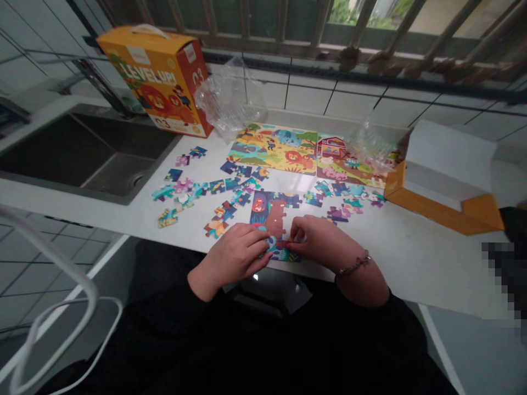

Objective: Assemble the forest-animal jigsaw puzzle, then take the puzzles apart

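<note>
A partly joined jigsaw puzzle (276, 215) lies at the counter's front edge, with a brown figure and a red shape on dark blue. My left hand (241, 252) rests over its lower left part, fingers stretched out and touching the joined pieces. From the right, my right hand (317, 240) reaches in with thumb and fingers pinched on a small puzzle piece at the puzzle's lower right side. The fingers hide most of that piece. Loose puzzle pieces (218, 186) lie to the left, and more loose pieces (338, 213) lie to the right.
Two finished picture boards (274, 148) lie behind the puzzle. An orange puzzle box (158, 82) stands by the sink (135, 189) at left, beside crumpled clear plastic (230, 99). At right sits an open orange-and-white box (444, 181). A white cable (88, 285) loops at lower left.
</note>
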A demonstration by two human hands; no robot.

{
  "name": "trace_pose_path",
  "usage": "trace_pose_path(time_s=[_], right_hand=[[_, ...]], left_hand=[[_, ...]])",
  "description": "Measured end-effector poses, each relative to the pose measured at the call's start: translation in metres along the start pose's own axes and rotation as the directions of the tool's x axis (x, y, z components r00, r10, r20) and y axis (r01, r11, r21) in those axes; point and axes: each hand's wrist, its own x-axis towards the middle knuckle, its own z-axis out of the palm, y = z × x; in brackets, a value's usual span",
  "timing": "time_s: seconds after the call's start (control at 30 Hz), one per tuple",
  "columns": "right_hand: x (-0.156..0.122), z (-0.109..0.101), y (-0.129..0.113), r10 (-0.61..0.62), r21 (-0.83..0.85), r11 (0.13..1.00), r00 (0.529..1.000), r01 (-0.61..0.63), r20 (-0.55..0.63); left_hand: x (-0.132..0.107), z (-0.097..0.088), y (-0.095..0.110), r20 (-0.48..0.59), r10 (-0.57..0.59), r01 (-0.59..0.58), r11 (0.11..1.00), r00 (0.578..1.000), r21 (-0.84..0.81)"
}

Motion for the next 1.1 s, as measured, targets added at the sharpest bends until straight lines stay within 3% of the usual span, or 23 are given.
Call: trace_pose_path(time_s=[0.27,0.47,0.53,0.6,0.67,0.8,0.93,1.03,1.1], right_hand=[[0.002,0.001,-0.001,0.009,0.001,1.0,1.0,-0.009,0.021],[0.001,-0.008,0.007,-0.017,0.111,0.994,0.995,0.006,0.1],[0.0,-0.014,0.016,0.005,0.165,0.986,0.998,-0.014,0.056],[-0.002,-0.02,0.027,0.059,0.196,0.98,0.996,-0.044,-0.074],[-0.005,-0.025,0.037,0.119,0.213,0.974,0.967,-0.071,-0.224],[-0.005,-0.027,0.047,0.268,0.238,0.954,0.875,-0.183,-0.404],[-0.003,-0.027,0.048,0.303,0.252,0.948,0.798,-0.194,-0.522],[-0.004,-0.029,0.049,0.352,0.289,0.932,0.723,-0.216,-0.594],[-0.006,-0.03,0.052,0.394,0.317,0.917,0.689,-0.244,-0.609]], left_hand=[[0.0,-0.001,0.0,-0.001,0.014,-0.014,1.0,1.0,0.017],[0.001,-0.002,0.0,0.003,0.025,-0.025,0.999,1.0,0.028],[0.001,-0.002,0.0,-0.006,0.027,-0.026,0.999,1.0,0.036],[-0.001,-0.002,0.001,-0.013,0.021,-0.02,0.999,1.0,0.046],[-0.003,-0.002,0.002,-0.016,0.017,-0.016,0.999,1.0,0.051],[-0.004,-0.007,0.003,-0.043,-0.005,0.008,0.999,0.999,0.054],[-0.005,-0.026,-0.009,-0.09,-0.144,0.155,0.979,0.985,0.133],[-0.014,-0.049,-0.031,-0.127,-0.355,0.376,0.891,0.926,0.253],[-0.026,-0.068,-0.05,-0.112,-0.525,0.525,0.762,0.844,0.379]])
